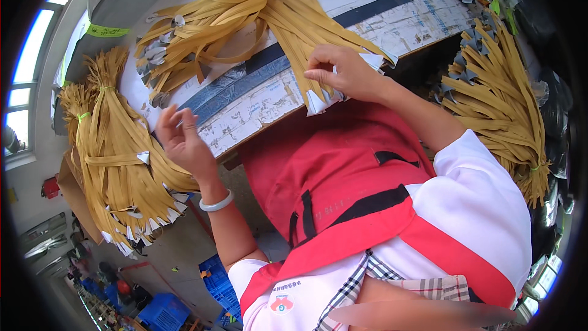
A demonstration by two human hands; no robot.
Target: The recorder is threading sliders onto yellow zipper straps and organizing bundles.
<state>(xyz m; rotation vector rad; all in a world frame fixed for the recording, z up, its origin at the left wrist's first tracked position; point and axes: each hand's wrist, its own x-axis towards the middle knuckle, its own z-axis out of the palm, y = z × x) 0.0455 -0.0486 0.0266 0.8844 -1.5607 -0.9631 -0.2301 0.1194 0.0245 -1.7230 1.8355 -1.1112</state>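
Note:
Long tan webbing straps (269,9) lie in a loose bundle across a worn white table. Part of the bundle ends in grey tips (156,55) at the left; the other part ends in white tips (318,101) at the table's near edge. Over those white-tipped ends, my right hand (343,73) has thumb and fingers closed in a pinch on a strap; the exact contact is partly hidden. My left hand (184,141) is raised off the near left side of the table, close to the grey tips. Its fingers are loosely bent and apart, with nothing visible in them.
Tied bundles of tan straps (116,141) hang off the left end of the table. Another tied bundle (502,104) lies at the right beside black plastic bags (554,110). A dark strip (245,79) runs along the tabletop. Blue crates (164,311) stand on the floor.

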